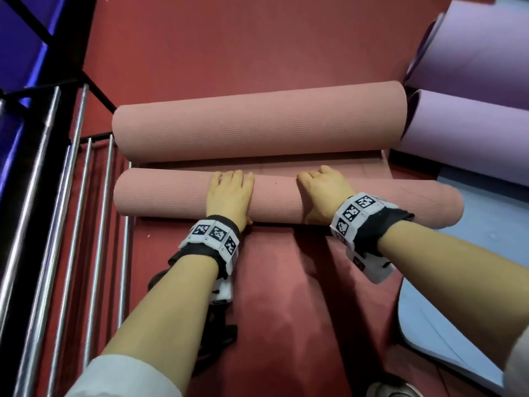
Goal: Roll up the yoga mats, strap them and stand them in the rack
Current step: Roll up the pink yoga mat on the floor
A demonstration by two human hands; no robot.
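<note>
A pink yoga mat roll [169,199] lies crosswise on the red floor in front of me. My left hand [229,196] lies over its middle, fingers draped over the top and thumb tucked at the near side. My right hand [322,196] grips the same roll a little to the right, fingers curled over the far edge. Beyond it a flat strip of pink mat [274,165] leads to a second, thicker pink roll [257,123]. Whether both rolls belong to one mat I cannot tell.
A rack of chrome bars [86,224] in a black frame stands along the left. Two lilac rolled mats [469,130] lie at the upper right. A light blue mat [446,316] lies flat on the right. Black straps [220,330] lie under my left forearm.
</note>
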